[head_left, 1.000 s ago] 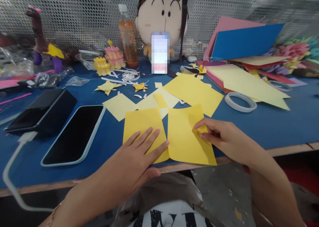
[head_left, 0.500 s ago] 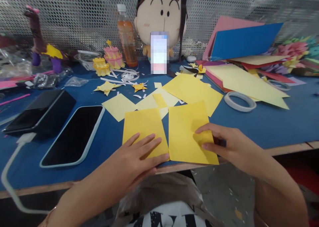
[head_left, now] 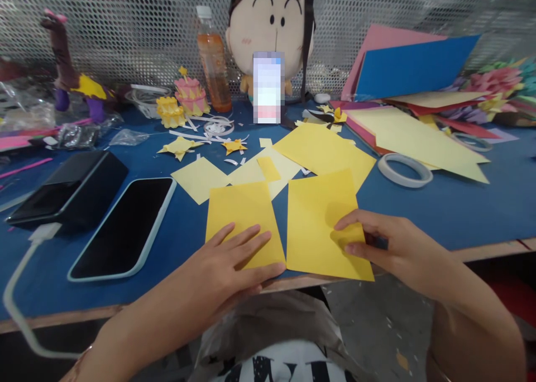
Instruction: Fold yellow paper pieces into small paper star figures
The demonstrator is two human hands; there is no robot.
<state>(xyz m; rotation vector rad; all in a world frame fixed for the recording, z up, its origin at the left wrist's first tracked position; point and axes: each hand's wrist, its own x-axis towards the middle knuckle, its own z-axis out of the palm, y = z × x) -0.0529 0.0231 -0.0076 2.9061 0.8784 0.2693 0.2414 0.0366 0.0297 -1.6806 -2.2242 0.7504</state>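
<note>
Yellow paper lies by the table's (head_left: 473, 217) near edge, at six o'clock: a left sheet (head_left: 240, 206) and a right sheet (head_left: 312, 214), nearly meeting at their near corners. Spread flat, the left hand (head_left: 232, 259) rests on the left sheet, grasping nothing. Half-curled, the right hand (head_left: 383, 239) touches the right sheet at four o'clock; whether it grips, I cannot tell. From the pair, a larger yellow sheet (head_left: 324, 150) lies at one, a tape roll (head_left: 404, 182) at two, a phone (head_left: 123, 231) at nine.
</note>
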